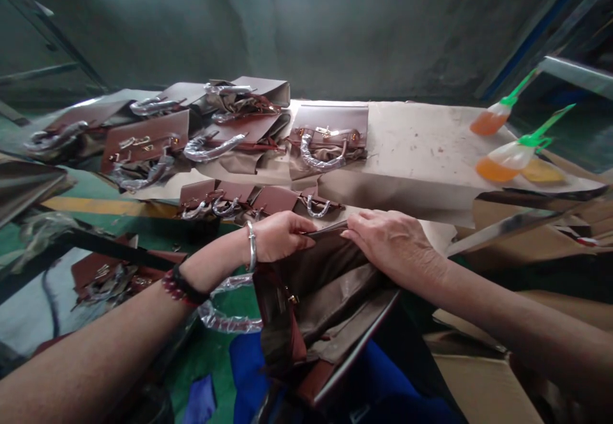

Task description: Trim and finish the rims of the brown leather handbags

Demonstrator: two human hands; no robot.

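Observation:
A brown handbag (330, 290) with a tan lining lies open over a blue cloth at the lower middle. My left hand (282, 235), below a silver bangle, pinches the bag's upper edge. Just to the right, my right hand (383, 235) grips the same edge between thumb and fingers. A gap separates the two hands along this edge. The bag's plastic-wrapped handle (230, 306) hangs out on the left, touched by neither hand. A small gold clasp shows inside the left part of the bag.
Several brown bags with wrapped handles lie on the paper-covered table (416, 143). Two bottles of orange liquid (502, 162) with green nozzles stand at its right. More bags (272, 200) sit on a lower shelf. Cardboard boxes (483, 386) are at lower right.

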